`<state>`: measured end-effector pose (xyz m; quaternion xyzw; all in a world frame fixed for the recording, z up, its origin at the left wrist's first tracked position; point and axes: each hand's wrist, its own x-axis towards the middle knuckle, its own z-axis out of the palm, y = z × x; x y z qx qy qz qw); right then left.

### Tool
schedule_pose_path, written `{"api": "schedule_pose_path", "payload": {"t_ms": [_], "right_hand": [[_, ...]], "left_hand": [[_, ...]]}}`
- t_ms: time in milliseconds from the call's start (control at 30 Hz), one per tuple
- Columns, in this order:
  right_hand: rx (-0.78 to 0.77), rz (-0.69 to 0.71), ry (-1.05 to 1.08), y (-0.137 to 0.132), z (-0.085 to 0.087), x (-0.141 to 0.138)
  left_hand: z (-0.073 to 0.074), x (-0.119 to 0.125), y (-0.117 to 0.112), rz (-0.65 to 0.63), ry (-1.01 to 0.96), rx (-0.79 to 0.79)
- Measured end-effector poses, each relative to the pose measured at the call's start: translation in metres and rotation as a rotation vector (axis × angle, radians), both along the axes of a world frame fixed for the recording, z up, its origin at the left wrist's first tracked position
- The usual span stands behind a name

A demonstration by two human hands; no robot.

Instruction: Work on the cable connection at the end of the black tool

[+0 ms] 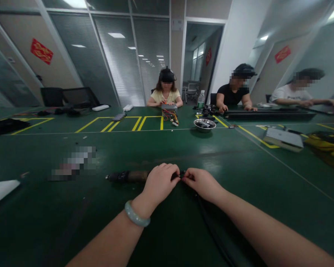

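A dark cylindrical tool that looks like an electric screwdriver lies on its side on the green table, tip pointing left. My left hand covers its rear end, with thumb and fingers pinched there. Close by on the right, the fingertips of my right hand are pinched on the end of a black cable. That cable runs from under my right hand toward the table's near edge. Both sets of fingertips nearly meet, and the small part between them is mostly hidden.
A metal bowl of small dark parts stands ahead, near a plastic bottle. Beyond sits a grey box with coloured wires. A pale box lies right, a blurred-out flat item left. Three people work across the table.
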<state>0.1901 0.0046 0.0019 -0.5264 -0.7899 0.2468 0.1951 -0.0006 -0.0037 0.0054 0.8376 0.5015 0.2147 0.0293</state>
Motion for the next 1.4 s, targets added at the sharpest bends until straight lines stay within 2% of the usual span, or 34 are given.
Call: {"api": "schedule_pose_path", "payload": {"t_ms": [267,767,1400], "right_hand": [[0.039,0.016,0.024,0.0046,-0.0055,0.0027],[0.031,-0.001,0.065,0.0056,-0.0077,0.0009],[0.004,-0.015,0.067,0.0030,-0.0018,-0.0006]], "left_hand": [[0.0050,0.0022,-0.0021,-0.010,0.017,-0.026],[0.0030,0.0007,-0.0019,-0.025,-0.014,-0.024],[0.0048,0.0021,-0.0057,-0.031,-0.055,0.006]]}}
